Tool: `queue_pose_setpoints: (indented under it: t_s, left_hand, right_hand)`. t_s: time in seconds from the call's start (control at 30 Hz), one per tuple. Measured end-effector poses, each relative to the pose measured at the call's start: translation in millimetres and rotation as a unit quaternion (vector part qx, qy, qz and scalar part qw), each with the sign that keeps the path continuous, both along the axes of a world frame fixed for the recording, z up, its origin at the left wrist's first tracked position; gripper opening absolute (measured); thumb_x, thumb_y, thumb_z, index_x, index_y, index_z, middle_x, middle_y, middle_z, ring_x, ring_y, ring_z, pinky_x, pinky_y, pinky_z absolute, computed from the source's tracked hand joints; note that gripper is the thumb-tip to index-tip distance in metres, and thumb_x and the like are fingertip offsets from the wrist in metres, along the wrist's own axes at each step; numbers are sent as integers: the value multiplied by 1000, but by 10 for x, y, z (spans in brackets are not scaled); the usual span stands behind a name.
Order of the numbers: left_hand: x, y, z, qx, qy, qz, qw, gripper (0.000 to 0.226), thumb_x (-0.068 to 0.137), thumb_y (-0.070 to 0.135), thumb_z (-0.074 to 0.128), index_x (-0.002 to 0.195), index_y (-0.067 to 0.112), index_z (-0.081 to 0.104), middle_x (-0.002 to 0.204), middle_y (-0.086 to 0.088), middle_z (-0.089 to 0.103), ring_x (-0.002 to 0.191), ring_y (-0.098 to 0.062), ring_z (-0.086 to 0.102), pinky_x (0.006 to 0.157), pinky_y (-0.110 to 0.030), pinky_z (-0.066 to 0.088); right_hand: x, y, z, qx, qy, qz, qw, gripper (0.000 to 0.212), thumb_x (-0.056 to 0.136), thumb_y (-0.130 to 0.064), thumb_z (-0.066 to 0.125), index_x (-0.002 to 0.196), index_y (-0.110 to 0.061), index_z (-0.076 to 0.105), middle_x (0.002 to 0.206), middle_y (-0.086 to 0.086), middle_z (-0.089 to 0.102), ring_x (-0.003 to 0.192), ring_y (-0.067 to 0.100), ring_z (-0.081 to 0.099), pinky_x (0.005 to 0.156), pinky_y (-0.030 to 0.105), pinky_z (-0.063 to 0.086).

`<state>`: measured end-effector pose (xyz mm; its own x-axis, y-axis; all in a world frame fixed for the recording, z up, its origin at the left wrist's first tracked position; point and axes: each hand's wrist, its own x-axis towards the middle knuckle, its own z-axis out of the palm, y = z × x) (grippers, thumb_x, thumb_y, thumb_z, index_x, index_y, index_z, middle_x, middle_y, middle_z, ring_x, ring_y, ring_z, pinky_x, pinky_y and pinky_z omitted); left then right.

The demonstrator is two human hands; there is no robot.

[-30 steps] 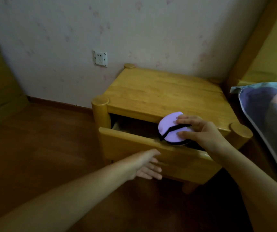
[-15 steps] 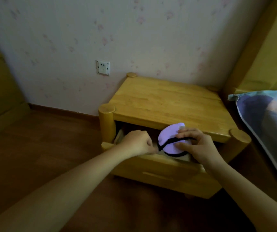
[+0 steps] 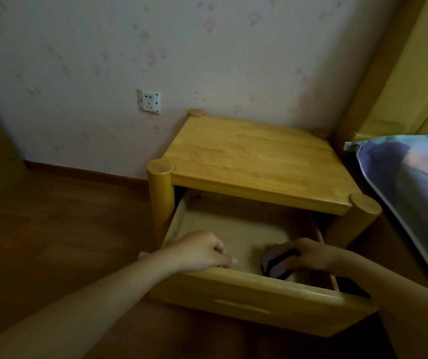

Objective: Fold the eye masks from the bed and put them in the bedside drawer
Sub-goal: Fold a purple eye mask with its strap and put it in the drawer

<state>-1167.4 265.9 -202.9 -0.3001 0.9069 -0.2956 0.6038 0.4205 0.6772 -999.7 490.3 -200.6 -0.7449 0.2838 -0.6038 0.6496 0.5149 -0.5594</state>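
The wooden bedside drawer (image 3: 246,301) is pulled well out of the nightstand (image 3: 254,161). My left hand (image 3: 202,251) grips the top edge of the drawer front, fingers curled over it. Inside the drawer at the front right lies the folded purple eye mask (image 3: 276,266) with its black strap. My right hand (image 3: 308,255) is down in the drawer with its fingers curled round the mask, partly covering it. The drawer floor beside the mask shows bare wood.
A blue pillow (image 3: 409,182) on the bed lies at the right, close to the nightstand. The yellow headboard (image 3: 399,73) rises behind it. A wall socket (image 3: 149,101) sits left of the nightstand. Wooden floor (image 3: 65,229) spreads to the left.
The drawer has been pulled much farther out by my left hand. My right hand has lowered the eye mask from the drawer's rim down onto the drawer floor.
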Motion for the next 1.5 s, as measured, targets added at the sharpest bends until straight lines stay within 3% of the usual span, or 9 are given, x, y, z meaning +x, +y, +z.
queue_pose_setpoints:
  t_s: [0.2,0.4,0.57,0.8,0.9,1.07,1.2,1.3,1.5]
  left_hand:
    - [-31,84,41,-84,6,-46,995,28,87,51,57,94,29,73,71,3,61,49,-4,46,52,-26,34]
    - [27,212,131,-118,46,-101,987,19,91,40,54,98,33,71,84,21,61,78,-1,57,62,-23,43]
    - [46,236,218,-130,75,-120,981,21,90,40,57,104,32,70,71,26,52,59,7,51,52,-20,38]
    - [95,213,273,-114,80,-126,982,18,89,37,60,101,30,71,60,17,53,51,-2,48,58,-27,40]
    - [103,191,225,-89,55,-108,989,15,86,38,64,97,31,71,59,15,57,51,-1,51,58,-27,42]
    - [83,263,382,54,60,-25,996,13,82,40,68,95,38,67,80,18,69,68,10,61,64,-22,49]
    - [-27,456,1002,165,177,45,969,28,79,48,68,105,44,57,97,27,58,94,5,56,74,-26,50]
    - [-69,591,1581,222,271,50,935,47,80,51,64,124,41,48,126,21,48,116,-4,45,84,-28,44]
    - [77,867,2664,277,280,32,919,54,78,45,68,128,32,50,137,13,43,126,-10,44,97,-38,44]
  right_hand:
    - [36,-76,-146,203,-88,242,945,37,96,-32,50,133,-27,53,136,0,54,122,18,51,103,32,41]
    - [-81,-169,-130,370,-123,334,858,39,94,-22,50,131,-35,53,123,4,60,111,25,57,88,40,50]
    - [-110,-186,-194,429,-94,347,829,29,91,-15,57,120,-20,60,119,6,61,108,24,59,84,39,52]
    - [-74,-95,-194,325,31,177,929,19,84,-19,62,102,-21,69,106,-3,69,99,16,63,72,29,50]
    - [-9,-94,-156,349,42,170,921,20,87,-29,61,106,-29,66,110,-9,67,100,12,61,72,28,50]
    - [-68,-162,266,219,280,80,931,31,86,-25,67,116,-27,64,115,-13,65,105,-2,58,87,16,46]
    - [-146,-212,993,159,416,41,894,44,84,-19,69,126,-29,58,123,-15,62,116,-6,52,97,12,39]
    - [-147,-166,1625,236,459,24,856,53,83,-20,70,133,-25,52,135,-7,55,129,8,45,108,28,35]
    - [133,-63,2749,373,451,7,810,56,80,-21,72,133,-22,54,147,-1,43,141,21,30,113,43,32]
